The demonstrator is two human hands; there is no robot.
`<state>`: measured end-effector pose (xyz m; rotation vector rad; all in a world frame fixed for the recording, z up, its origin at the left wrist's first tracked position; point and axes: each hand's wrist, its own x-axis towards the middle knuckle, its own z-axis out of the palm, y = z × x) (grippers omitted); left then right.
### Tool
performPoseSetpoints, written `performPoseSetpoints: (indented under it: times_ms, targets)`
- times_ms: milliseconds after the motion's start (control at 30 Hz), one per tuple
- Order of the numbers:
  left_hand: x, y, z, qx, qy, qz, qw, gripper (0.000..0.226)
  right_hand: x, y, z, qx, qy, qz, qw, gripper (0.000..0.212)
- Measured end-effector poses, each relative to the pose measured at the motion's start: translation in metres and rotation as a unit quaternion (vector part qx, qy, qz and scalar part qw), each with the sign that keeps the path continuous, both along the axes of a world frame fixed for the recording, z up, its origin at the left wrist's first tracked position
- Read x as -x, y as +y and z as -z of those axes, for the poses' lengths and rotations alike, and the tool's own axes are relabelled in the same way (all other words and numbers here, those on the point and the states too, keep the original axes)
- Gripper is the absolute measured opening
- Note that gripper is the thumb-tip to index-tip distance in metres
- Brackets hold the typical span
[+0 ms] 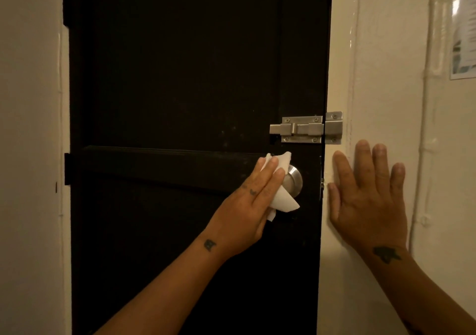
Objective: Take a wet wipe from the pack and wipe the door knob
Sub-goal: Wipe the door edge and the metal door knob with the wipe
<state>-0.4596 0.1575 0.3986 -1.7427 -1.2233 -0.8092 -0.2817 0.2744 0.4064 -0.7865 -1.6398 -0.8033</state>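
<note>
A round silver door knob (294,179) sits on the right side of a black door (180,77). My left hand (251,200) presses a white wet wipe (282,202) against the knob's left half, covering it; corners of the wipe stick out above and below my fingers. My right hand (368,198) lies flat with fingers spread on the cream wall just right of the door's edge, holding nothing. The pack of wipes is not in view.
A steel slide bolt (306,128) is fixed above the knob, bridging the door and the frame. Black hinges (66,7) show on the door's left edge. A paper sheet (463,38) hangs on the wall at the upper right, beside a painted pipe (428,103).
</note>
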Motion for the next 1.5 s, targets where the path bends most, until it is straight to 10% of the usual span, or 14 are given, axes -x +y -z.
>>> performPoseSetpoints:
  times_ms: [1500]
  targets:
    - [0.014,-0.010,0.039,-0.031,0.056,-0.024,0.998,0.052,0.001,-0.001,0.000,-0.002,-0.001,0.021,1.000,0.056]
